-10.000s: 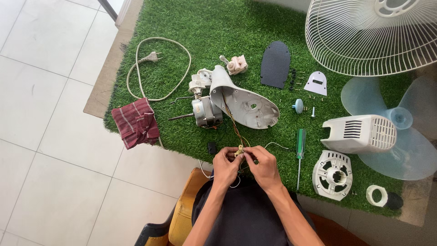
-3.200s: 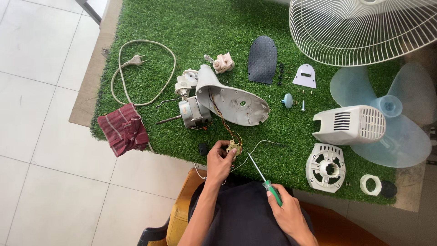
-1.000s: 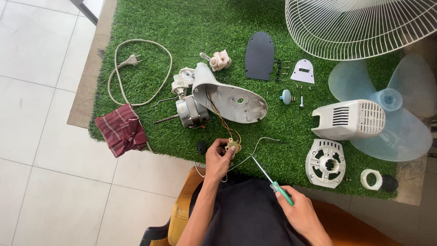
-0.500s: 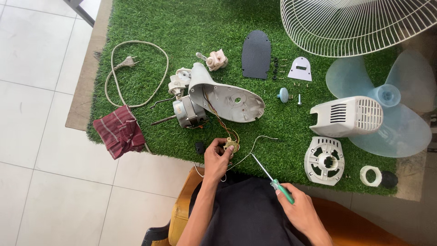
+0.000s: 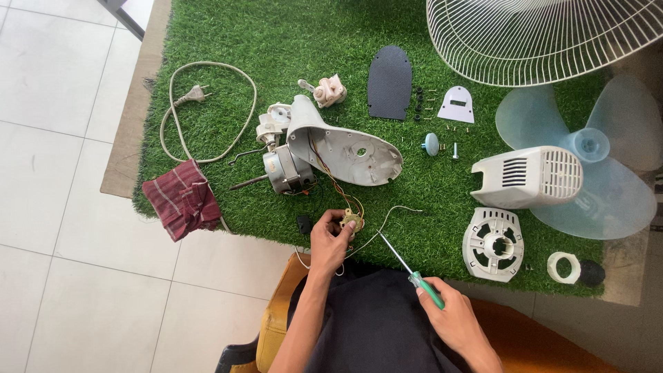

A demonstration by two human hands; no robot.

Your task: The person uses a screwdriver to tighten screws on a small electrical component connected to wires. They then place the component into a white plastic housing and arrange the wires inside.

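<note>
The floor point(image 5: 48, 90) is laid with large pale tiles, off-white with thin grey joints, and fills the left side and the lower left of the view. On it lies a green mat point(image 5: 262, 34) of artificial grass, which takes up most of the upper and middle part. A tan border strip point(image 5: 131, 131) runs along the mat's left edge, slanting down toward the tiles. A dark bar point(image 5: 124, 15) crosses the top left corner. At the bottom a yellow seat point(image 5: 276, 324) shows. Light is bright, even daylight with soft shadows.
</note>
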